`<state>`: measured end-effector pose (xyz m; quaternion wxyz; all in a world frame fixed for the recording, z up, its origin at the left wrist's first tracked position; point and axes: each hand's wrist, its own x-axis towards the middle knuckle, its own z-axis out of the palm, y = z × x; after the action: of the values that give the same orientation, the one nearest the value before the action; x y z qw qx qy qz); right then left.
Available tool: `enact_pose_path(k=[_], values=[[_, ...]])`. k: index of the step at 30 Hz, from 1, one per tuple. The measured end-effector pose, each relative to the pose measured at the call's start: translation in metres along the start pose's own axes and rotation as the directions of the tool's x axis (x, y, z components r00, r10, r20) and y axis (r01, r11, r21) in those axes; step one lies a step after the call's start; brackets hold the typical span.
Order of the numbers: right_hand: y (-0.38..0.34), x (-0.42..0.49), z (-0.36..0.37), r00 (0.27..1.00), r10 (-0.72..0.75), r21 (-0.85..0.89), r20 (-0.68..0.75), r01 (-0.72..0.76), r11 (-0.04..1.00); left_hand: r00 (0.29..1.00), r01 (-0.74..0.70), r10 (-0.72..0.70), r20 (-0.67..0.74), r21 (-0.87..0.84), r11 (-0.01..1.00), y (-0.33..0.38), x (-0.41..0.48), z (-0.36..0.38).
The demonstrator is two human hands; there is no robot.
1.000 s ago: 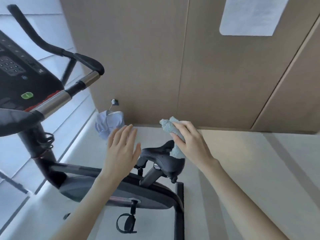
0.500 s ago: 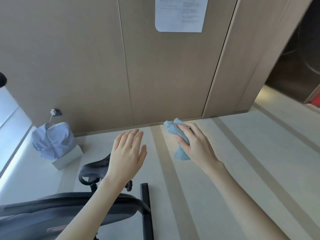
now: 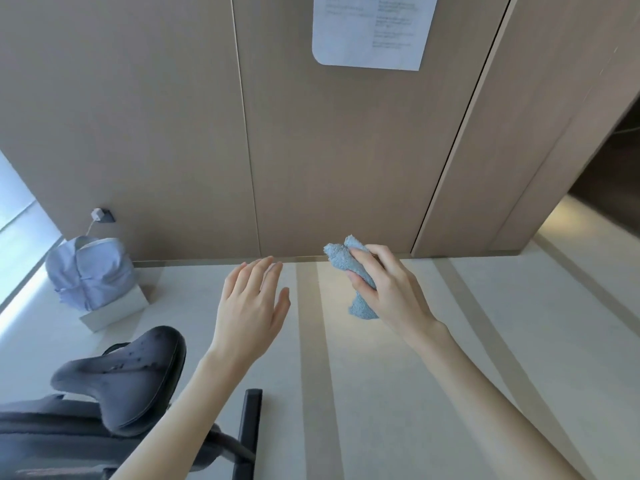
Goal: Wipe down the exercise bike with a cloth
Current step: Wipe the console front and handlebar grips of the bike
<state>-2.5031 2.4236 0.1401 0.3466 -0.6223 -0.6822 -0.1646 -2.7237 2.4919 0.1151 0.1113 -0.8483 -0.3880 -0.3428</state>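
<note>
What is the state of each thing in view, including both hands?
left hand: open, fingers straight, holds nothing, in the air
right hand: grips the cloth
cloth: bunched, held in the air, off the bike
saddle: untouched by either hand
paper: flat on the wall
plug: in the wall socket
blue bundle: sits on a white box by the wall

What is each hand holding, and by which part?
The right hand grips the bunched light-blue terry cloth around its middle, both ends sticking out. The left hand holds nothing.
</note>
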Motion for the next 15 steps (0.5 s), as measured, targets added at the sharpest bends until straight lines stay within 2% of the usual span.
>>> enact_pose_path(k=[8,15], values=[[0.057,0.054,0.042,0.990,-0.139,-0.002,-0.019,0.139,0.990,1.000,0.024,-0.024,-0.004,0.050,0.998,-0.010,0.055,0.050],[0.112,0.148,0.122,0.967,-0.248,0.019,-0.053,0.249,0.968,0.996,0.042,-0.033,-0.078,0.113,0.993,-0.057,0.136,0.122]])
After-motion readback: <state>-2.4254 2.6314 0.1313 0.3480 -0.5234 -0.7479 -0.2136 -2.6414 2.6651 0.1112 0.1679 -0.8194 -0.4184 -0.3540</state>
